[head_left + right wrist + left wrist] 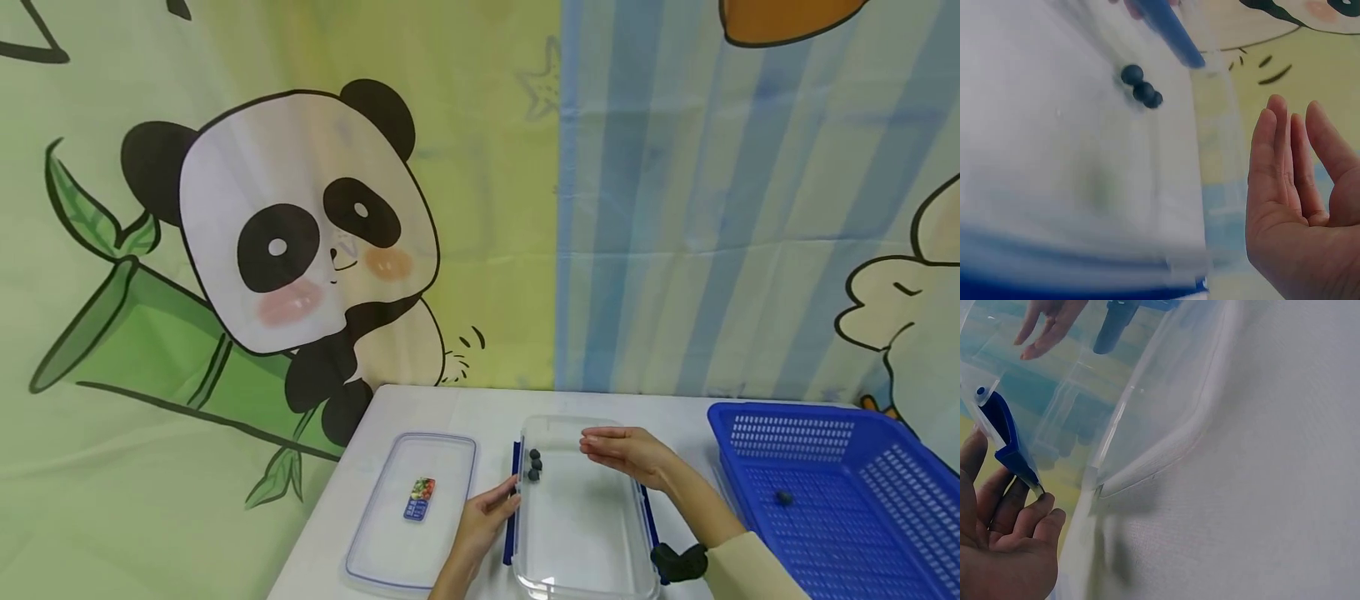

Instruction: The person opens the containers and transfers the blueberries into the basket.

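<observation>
A clear plastic storage container point(585, 508) with blue side latches stands on the table. My left hand point(483, 521) holds its left side; in the left wrist view, the thumb and curled fingers lie around a flipped-out blue latch point(1013, 437). Three small dark round berries, like blueberries point(1143, 91), sit together at the container's left side. Above the container's far right part hovers my right hand point(630, 454), fingers extended and holding nothing. The right wrist view shows that hand point(1300, 206) with fingers and thumb apart.
Left of the container lies a clear lid point(382, 542) with a colourful label point(420, 500). At the right stands a blue perforated basket point(780, 425) with one dark berry point(783, 497) inside. A printed curtain point(487, 208) hangs behind the white table point(442, 404).
</observation>
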A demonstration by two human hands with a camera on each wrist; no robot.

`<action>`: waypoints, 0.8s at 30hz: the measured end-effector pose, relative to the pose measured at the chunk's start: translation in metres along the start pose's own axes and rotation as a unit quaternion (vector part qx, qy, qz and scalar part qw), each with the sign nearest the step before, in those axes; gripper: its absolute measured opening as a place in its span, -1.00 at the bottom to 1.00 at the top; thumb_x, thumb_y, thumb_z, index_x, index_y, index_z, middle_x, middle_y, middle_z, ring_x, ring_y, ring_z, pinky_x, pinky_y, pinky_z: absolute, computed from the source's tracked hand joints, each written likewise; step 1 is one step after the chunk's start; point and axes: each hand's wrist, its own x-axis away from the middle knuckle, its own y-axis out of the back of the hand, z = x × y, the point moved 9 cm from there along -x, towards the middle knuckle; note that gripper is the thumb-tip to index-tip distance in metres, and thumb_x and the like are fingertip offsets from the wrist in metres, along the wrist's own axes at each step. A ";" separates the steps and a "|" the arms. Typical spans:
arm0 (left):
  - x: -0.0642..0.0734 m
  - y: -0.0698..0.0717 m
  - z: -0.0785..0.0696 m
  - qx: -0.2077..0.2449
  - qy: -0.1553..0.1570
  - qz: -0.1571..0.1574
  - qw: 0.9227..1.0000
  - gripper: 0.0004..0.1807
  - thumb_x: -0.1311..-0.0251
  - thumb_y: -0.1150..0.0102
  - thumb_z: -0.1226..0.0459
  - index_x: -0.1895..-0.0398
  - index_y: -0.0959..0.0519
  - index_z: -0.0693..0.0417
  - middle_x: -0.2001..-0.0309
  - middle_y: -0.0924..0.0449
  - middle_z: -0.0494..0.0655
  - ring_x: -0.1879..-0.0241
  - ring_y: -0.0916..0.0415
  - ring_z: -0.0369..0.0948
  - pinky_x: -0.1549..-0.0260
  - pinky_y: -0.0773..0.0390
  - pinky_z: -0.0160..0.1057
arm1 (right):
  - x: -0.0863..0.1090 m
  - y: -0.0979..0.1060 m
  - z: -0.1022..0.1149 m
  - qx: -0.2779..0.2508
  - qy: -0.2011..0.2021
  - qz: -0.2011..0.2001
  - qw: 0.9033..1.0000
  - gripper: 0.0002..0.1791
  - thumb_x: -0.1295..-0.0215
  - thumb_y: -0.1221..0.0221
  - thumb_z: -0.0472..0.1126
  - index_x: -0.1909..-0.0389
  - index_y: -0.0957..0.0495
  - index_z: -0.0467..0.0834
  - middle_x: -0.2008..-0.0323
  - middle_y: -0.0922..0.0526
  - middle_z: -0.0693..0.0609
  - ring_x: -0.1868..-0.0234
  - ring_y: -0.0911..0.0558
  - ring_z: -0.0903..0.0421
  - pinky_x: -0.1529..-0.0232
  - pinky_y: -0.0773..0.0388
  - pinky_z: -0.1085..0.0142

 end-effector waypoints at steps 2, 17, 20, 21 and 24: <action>0.000 0.000 -0.001 0.004 -0.002 -0.002 1.000 -0.52 -0.10 -0.26 0.17 -0.10 -0.49 0.10 -0.17 -0.42 -0.05 -0.19 -0.32 -0.05 -0.14 -0.36 -0.22 | -0.009 -0.010 -0.004 0.001 -0.004 0.003 1.000 -0.60 -0.28 -0.09 -0.38 -0.11 -0.36 -0.47 0.11 -0.62 -0.17 0.09 -0.62 0.05 -0.05 -0.50 0.19; 0.001 -0.004 0.001 -0.001 0.001 0.005 1.000 -0.56 -0.13 -0.23 0.21 -0.10 -0.49 0.11 -0.15 -0.43 -0.03 -0.21 -0.30 -0.05 -0.13 -0.37 -0.25 | -0.058 -0.023 -0.066 0.036 -0.052 -0.103 0.993 -0.58 -0.15 -0.18 -0.44 -0.03 -0.41 -0.52 0.20 -0.64 -0.26 0.20 -0.66 -0.03 0.12 -0.60 0.21; -0.001 -0.003 0.000 0.003 -0.003 0.009 1.000 -0.56 -0.14 -0.22 0.22 -0.10 -0.48 0.12 -0.16 -0.42 -0.03 -0.20 -0.30 -0.06 -0.12 -0.37 -0.27 | -0.060 -0.019 -0.072 0.052 -0.062 -0.129 0.988 -0.63 -0.12 -0.21 -0.45 0.03 -0.47 -0.51 0.25 -0.66 -0.24 0.26 -0.67 -0.02 0.15 -0.61 0.19; -0.001 -0.002 0.000 0.006 -0.004 0.009 1.000 -0.55 -0.13 -0.23 0.21 -0.10 -0.48 0.12 -0.16 -0.43 -0.03 -0.20 -0.31 -0.07 -0.12 -0.37 -0.30 | -0.061 -0.018 -0.073 0.062 -0.066 -0.133 0.987 -0.65 -0.11 -0.22 -0.44 0.06 -0.50 -0.49 0.27 -0.66 -0.23 0.27 -0.67 -0.01 0.15 -0.61 0.18; -0.002 -0.004 0.000 0.019 -0.009 0.012 1.000 -0.55 -0.13 -0.23 0.22 -0.10 -0.48 0.15 -0.15 -0.43 -0.01 -0.18 -0.33 -0.08 -0.09 -0.39 -0.35 | -0.060 -0.014 -0.078 0.085 -0.080 -0.132 0.984 -0.70 -0.10 -0.23 -0.43 0.12 -0.55 -0.46 0.29 -0.67 -0.21 0.28 -0.67 0.00 0.12 -0.59 0.14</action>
